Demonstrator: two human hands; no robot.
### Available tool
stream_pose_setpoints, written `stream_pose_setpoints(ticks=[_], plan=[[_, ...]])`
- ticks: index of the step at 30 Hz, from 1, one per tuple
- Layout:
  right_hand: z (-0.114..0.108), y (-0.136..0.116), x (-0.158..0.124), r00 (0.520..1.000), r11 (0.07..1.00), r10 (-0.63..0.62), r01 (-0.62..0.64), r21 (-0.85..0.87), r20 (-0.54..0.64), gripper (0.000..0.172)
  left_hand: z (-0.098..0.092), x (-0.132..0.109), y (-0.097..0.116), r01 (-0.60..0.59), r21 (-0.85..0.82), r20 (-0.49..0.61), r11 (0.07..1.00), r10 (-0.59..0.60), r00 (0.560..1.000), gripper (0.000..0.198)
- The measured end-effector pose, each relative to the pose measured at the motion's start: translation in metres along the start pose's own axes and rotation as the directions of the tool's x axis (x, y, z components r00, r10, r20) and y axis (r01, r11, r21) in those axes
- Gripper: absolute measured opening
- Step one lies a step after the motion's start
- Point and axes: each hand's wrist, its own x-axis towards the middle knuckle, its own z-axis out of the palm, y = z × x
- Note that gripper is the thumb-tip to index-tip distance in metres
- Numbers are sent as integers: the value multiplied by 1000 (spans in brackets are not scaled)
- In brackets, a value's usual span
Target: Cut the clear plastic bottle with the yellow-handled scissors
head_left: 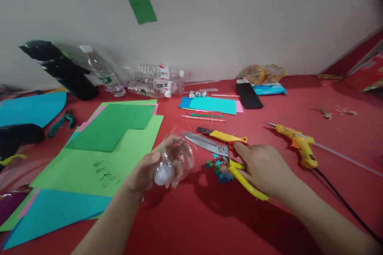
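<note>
In the head view, my left hand (146,173) is low in the middle of the frame. Its fingers are curled tight around a clear bottle piece (179,153), with the white cap (164,175) facing me. I hold it up just above the red table (185,219).

My right hand (263,169) is to the right of it. Its fingers are closed through the yellow handles of the scissors (220,149). The shiny blades look nearly shut and point left at the bottle piece. The tip is just beside the clear edge. I cannot tell if it touches.

I think I am lining the blades up with the plastic, and no cut has begun here. A cut would need the blades spread wider, the plastic edge slid between them, and my left hand held very still, because clear plastic is slippery.

Little paper stars (221,171) lie under the scissors. A glue gun (299,143) lies at the right, and green paper (113,127) lies at the left.
</note>
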Motion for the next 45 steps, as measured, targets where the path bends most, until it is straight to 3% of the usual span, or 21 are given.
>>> stream_pose_setpoints(ticks=[12,17,21,29,36,45], plan=[[9,3,-3,997,1000,-13,14,-18,72,50,1,0,4,31,-14,48,999,-30,998,62],[9,3,-3,999,1000,-18,19,-14,39,55,-2,0,5,44,-44,82,998,-41,996,61],[10,3,-3,996,1000,-16,18,-17,83,49,-6,0,2,57,-102,118,993,-45,992,58],[3,1,0,989,998,63,-60,-21,133,56,-9,-1,2,-15,-39,-58,999,13,998,53],[-3,-1,1,989,998,33,-40,44,144,59,-8,0,-3,83,-69,22,994,-82,996,57],[7,-1,-2,998,1000,-5,4,13,59,59,-6,-1,-4,37,-100,2,994,-37,999,55]])
